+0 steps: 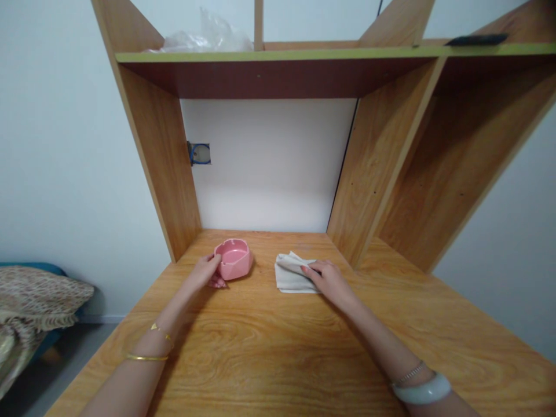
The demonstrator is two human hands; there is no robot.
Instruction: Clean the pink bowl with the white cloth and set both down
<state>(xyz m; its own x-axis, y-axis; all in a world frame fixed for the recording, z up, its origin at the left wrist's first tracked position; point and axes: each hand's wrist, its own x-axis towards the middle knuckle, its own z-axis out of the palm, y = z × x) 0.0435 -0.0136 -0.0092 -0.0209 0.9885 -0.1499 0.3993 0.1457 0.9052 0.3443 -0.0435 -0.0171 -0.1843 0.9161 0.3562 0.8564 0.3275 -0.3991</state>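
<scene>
The wood-grain bench extends from the near edge to the far panel. At the near left, a gold bangle encircles the left forearm; at the near right, a pale bangle encircles the right. Right hand: fingers closed on the right part of a folded off-white cloth, thumb on top; the cloth lies on the bench, right of centre. Left hand: fingers gripping the left side of a pink faceted dish, thumb at the rim, remaining fingers lower down. The dish is located left of the cloth, well apart from it; whether its base contacts the bench cannot be determined. Far: white back panel with an exposed wiring cut-out at left. Above: shelf carrying a clear plastic bag at left.
</scene>
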